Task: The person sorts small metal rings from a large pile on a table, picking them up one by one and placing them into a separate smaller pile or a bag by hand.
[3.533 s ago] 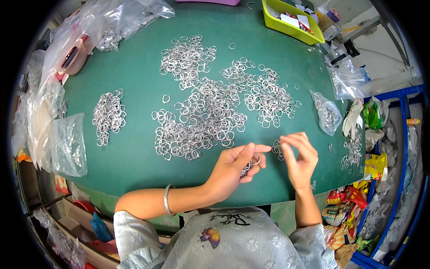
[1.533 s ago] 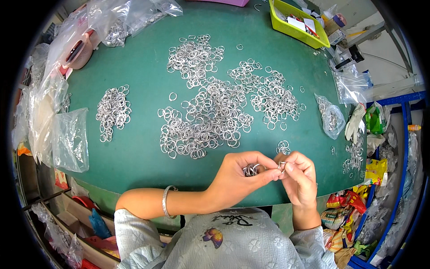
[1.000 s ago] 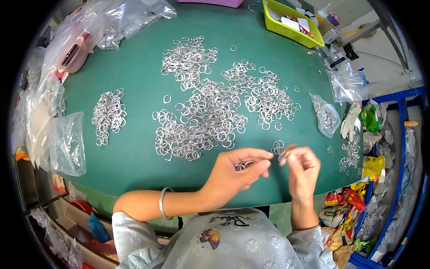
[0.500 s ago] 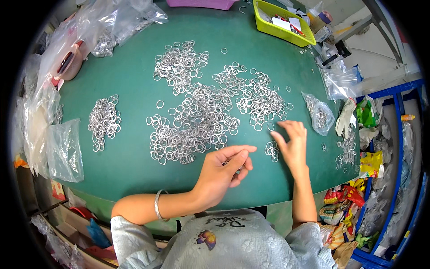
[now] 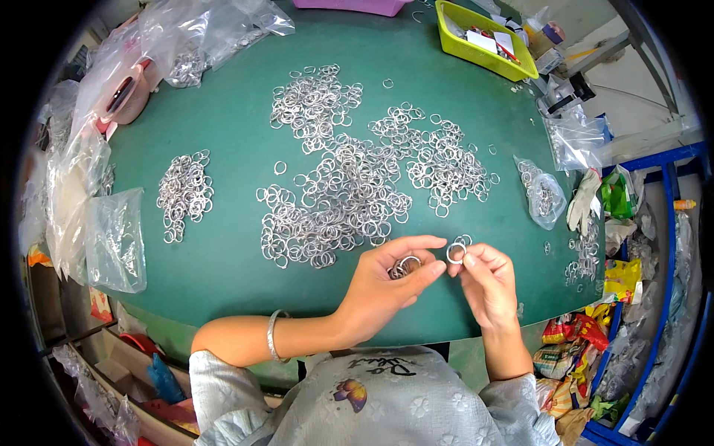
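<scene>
A green tabletop (image 5: 230, 119) fills the workspace, with clear plastic bags (image 5: 115, 238) crowding its left edge from the far left corner down toward the near one. Just in front of the near edge sits a person in a pale grey top (image 5: 401, 409) bearing a butterfly. A large heap of silvery metal rings (image 5: 342, 201) spreads over the tabletop's middle and trails toward the far edge. A yellow-green basket (image 5: 480, 56) of small items stands at the far right corner; a looser heap of rings (image 5: 450, 167) lies between the middle and the right edge. The left hand (image 5: 388, 276) and right hand (image 5: 487, 286) work above the near edge, right of its center. A compact ring pile (image 5: 184, 195) lies toward the left edge, and a knotted bag of rings (image 5: 545, 195) rests near the right edge, beside a whitish glove (image 5: 584, 201). A bracelet (image 5: 273, 336) circles the left forearm. The left fingers cup a handful of rings (image 5: 402, 269), thumb and forefinger apart. Smallest, a single ring (image 5: 448, 257) is pinched between right thumb and fingers, its opening facing the camera, near the left fingertips.
</scene>
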Tool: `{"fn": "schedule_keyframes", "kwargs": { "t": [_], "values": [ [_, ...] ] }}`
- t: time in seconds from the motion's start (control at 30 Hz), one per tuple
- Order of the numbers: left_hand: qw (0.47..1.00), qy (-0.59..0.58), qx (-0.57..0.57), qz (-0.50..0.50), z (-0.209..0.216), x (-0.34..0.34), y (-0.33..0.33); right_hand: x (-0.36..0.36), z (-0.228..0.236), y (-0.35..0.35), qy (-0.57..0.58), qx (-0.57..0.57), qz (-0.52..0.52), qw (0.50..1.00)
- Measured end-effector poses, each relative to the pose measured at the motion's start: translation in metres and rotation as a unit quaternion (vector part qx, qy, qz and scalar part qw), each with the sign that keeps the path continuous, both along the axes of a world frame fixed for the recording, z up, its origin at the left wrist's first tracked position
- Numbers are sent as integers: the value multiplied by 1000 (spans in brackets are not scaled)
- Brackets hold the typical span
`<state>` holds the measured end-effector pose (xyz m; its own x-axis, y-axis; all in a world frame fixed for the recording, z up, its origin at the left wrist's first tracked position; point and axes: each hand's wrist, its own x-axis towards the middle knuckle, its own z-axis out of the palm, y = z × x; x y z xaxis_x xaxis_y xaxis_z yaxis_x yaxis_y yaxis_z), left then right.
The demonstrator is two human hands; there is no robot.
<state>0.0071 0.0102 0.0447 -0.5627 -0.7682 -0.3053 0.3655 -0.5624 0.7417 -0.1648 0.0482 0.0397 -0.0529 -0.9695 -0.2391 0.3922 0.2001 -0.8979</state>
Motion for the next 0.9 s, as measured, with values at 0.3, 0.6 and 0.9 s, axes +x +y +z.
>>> {"fn": "schedule_keyframes", "kwargs": {
  "t": [0.3, 0.6, 0.9],
  "values": [
    [996, -8, -85, -4, 0, 0, 2, 10, 10, 9, -155, 43, 31, 986],
    [998, -9, -66, -15, 7, 2, 3, 12, 12, 13, -248, 70, 40, 966],
    [995, 3, -96, -5, 6, 1, 4, 12, 12, 16, -282, 70, 49, 956]
  ]
}}
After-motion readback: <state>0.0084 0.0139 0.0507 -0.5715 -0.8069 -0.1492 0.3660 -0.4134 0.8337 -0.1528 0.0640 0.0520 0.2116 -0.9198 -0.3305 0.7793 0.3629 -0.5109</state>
